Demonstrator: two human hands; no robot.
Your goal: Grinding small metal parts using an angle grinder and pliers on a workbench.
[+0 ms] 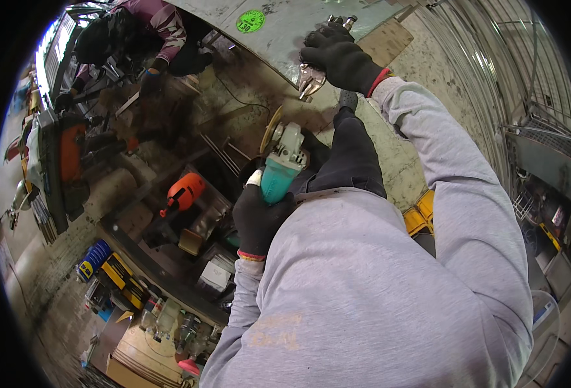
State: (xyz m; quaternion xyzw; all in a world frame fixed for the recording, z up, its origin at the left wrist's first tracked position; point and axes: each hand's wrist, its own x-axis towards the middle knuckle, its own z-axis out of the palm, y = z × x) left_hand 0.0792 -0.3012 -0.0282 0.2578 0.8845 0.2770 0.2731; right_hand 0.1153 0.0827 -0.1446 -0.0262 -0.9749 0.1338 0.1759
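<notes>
My left hand (259, 223), in a dark glove, is closed around the teal body of an angle grinder (280, 173). The tool is close to my waist, its grey gear head turned away from me and its thin tan disc (270, 129) on edge. Farther off, my right hand (338, 57), gloved too, is wrapped over locking pliers (311, 81). Their metal jaws show below the fingers, at the edge of a grey metal sheet (275, 48). A green round sticker (250, 22) is on that sheet. Whether the jaws grip the sheet, I cannot tell.
Another person's gloved hand (150, 83) is at the upper left, beside metal pieces. An orange tool (186, 191) lies in a bin area at my left. A blue spray can (93, 260) stands lower left. Metal rods (466, 71) run along the right. A cable (237, 98) crosses the floor.
</notes>
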